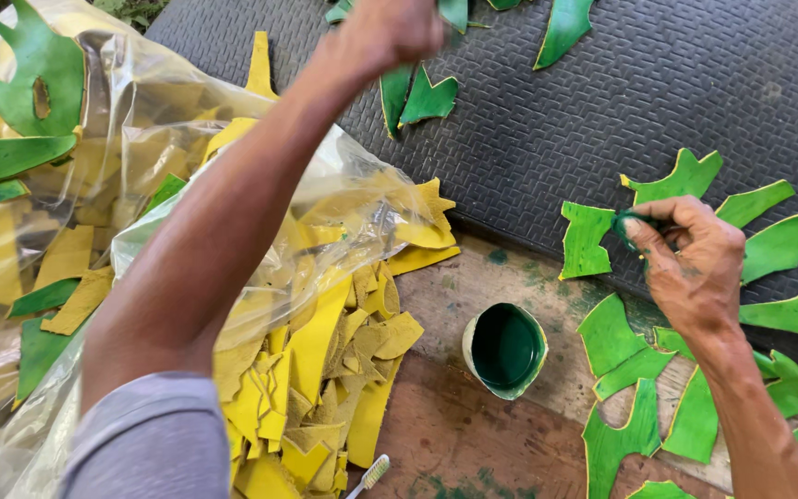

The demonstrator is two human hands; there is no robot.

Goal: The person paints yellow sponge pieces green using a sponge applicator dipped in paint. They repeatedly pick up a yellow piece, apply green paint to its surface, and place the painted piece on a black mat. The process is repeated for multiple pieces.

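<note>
With your right hand (pixel 695 263) pinched on the dauber (pixel 628 224), coat each piece (pixel 586 238) edge-to-edge; left hand (pixel 390 32), fisted at 12 o'clock, grips a green piece (pixel 454 11).

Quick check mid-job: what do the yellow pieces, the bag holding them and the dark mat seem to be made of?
Yellow pieces: probably leather or suede offcuts, matte and fibrous, with curled edges. Bag: thin clear plastic film, glossy, creased, see-through. Mat: likely rubber, dark grey, with a moulded raised tread pattern. The painted green pieces show yellow rims, so they look like the same stuff.
</note>
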